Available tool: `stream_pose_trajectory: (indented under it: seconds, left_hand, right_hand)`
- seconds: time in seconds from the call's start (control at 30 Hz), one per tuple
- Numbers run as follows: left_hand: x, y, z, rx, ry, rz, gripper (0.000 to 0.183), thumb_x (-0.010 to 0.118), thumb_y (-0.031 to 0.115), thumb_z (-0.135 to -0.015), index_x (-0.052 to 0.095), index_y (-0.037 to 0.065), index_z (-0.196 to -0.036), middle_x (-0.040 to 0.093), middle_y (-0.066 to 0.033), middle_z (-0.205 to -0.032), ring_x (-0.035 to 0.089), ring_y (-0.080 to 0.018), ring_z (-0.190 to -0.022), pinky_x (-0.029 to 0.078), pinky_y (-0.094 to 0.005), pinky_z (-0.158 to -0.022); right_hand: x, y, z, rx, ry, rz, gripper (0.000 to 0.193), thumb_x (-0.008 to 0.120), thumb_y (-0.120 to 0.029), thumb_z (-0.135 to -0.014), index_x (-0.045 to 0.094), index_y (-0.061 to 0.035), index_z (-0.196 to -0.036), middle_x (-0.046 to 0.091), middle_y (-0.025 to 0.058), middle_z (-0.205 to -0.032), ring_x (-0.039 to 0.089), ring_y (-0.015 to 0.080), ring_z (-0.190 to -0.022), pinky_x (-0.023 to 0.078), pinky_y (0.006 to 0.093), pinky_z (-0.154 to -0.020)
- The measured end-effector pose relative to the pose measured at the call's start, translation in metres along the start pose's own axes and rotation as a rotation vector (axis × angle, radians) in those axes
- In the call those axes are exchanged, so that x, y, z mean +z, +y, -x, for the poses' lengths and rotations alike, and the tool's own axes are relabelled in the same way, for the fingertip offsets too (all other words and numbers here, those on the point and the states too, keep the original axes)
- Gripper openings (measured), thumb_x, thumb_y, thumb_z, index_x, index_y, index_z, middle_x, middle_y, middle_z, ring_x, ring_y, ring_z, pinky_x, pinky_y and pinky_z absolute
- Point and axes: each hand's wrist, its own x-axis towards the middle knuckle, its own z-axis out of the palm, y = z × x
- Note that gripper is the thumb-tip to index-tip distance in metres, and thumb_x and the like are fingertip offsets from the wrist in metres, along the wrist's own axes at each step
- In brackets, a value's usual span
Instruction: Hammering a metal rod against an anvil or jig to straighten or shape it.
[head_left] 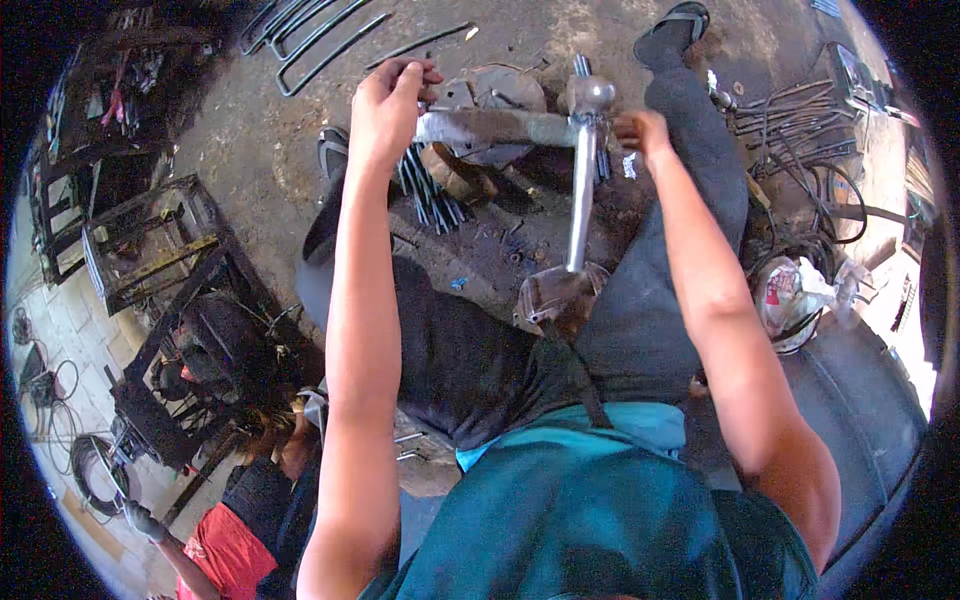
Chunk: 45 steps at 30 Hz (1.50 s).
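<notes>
My left hand (390,98) is closed, thumb against curled fingers, at the left end of a flat grey metal bar (500,127). Whatever it pinches, if anything, is hidden. Over the bar's right end lies what looks like a hammer, its rounded steel head (592,94) up and its shiny metal handle (581,200) pointing toward me. Just right of that head, my right hand (645,132) has its fingers curled inward, apart from the handle; what they hold cannot be made out. Dark thin rods (430,190) lie in a bundle below the bar's left end.
Bent dark rods (325,50) lie on the floor at far left. Metal frames (150,245) stand to my left, near another person in red (228,545). More rods (795,120), cables (835,205) and a plastic bag (790,295) are at right. My legs flank the bar.
</notes>
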Motion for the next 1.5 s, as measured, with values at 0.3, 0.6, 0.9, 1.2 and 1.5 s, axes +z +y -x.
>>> stream_pose_trajectory:
  seconds: [0.3,0.6,0.9,1.2,1.5]
  left_hand:
    - [0.042,-0.004,-0.044,0.075,0.001,-0.399,0.028,0.053,0.023,-0.091,0.066,0.0,-0.101,0.068,-0.0206,-0.083,0.069,-0.0308,-0.079,0.051,-0.0371,-0.071]
    - [0.065,0.006,-0.049,0.014,-0.273,-0.645,0.03,0.054,0.022,-0.091,0.06,0.001,-0.111,0.065,-0.0251,-0.091,0.064,-0.0413,-0.09,0.049,-0.0458,-0.078]
    - [0.068,0.007,-0.042,0.02,-0.283,-0.685,0.031,0.054,0.021,-0.091,0.059,0.0,-0.112,0.064,-0.0241,-0.101,0.061,-0.0432,-0.092,0.049,-0.0474,-0.08]
    - [0.063,0.011,-0.026,0.095,-0.309,-0.753,0.032,0.054,0.023,-0.091,0.059,-0.001,-0.111,0.063,-0.0254,-0.1,0.06,-0.0443,-0.093,0.049,-0.049,-0.081]
    - [0.049,0.018,-0.003,0.212,-0.13,-0.693,0.035,0.054,0.026,-0.091,0.06,-0.002,-0.11,0.064,-0.0277,-0.099,0.061,-0.0435,-0.097,0.048,-0.0476,-0.086]
  right_hand:
    - [0.042,0.053,-0.091,0.044,0.119,0.871,0.034,0.061,-0.022,-0.073,0.066,0.004,-0.093,0.066,0.0255,-0.092,0.064,0.0406,-0.088,0.05,0.0445,-0.076]
    - [0.061,0.079,-0.095,0.169,0.303,1.083,0.056,0.068,-0.008,-0.065,0.052,0.0023,-0.117,0.061,0.0262,-0.108,0.059,0.0412,-0.105,0.05,0.0471,-0.089]
    - [0.057,0.099,-0.103,0.15,0.378,1.023,0.066,0.066,-0.009,-0.067,0.044,0.0071,-0.127,0.062,0.029,-0.102,0.062,0.0415,-0.098,0.05,0.0468,-0.089]
    - [0.032,0.114,-0.12,0.094,0.327,0.912,0.049,0.061,-0.009,-0.064,0.052,0.0105,-0.108,0.063,0.0306,-0.101,0.062,0.0423,-0.102,0.048,0.0437,-0.089]
    - [0.053,-0.105,-0.002,0.105,0.04,-0.551,0.019,0.044,-0.025,-0.095,0.045,-0.0083,-0.086,0.033,-0.0019,-0.057,0.034,0.0103,-0.047,0.027,0.0271,-0.042]
